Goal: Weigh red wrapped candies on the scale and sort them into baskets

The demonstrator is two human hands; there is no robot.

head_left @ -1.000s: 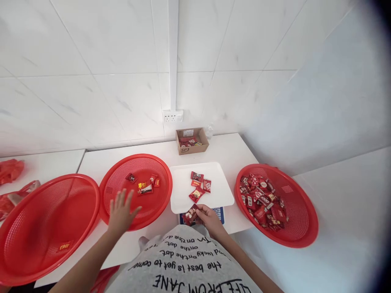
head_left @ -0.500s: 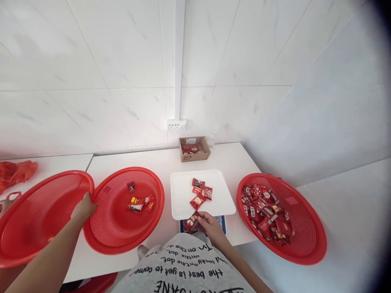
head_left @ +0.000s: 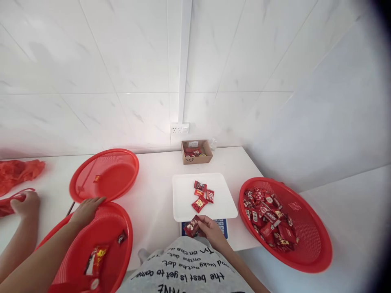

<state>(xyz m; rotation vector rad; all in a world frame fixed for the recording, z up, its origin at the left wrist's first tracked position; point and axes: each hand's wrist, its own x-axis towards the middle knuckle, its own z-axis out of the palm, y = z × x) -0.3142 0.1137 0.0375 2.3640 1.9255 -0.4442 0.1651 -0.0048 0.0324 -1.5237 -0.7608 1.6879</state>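
Observation:
My right hand (head_left: 211, 231) is closed on a dark red wrapped candy (head_left: 192, 226), gripped between thumb and fingers at the front of the scale. Beyond it, the white scale tray (head_left: 183, 203) holds several small red candy packets (head_left: 199, 204). Part of the scale's blue keypad (head_left: 223, 228) shows under the tray, close to my hand. My left hand is out of the picture.
Red baskets stand at right (head_left: 314, 228), back left (head_left: 76, 191) and front left (head_left: 130, 244). A co-worker's hands (head_left: 87, 211) reach in at left, over a basket rim and red bag (head_left: 6, 206). A cardboard box (head_left: 198, 159) stands behind the tray.
The co-worker's right hand and the basket with few candies have moved toward lower left. The other left basket now sits farther back. My right hand keeps its candy in nearly the same place.

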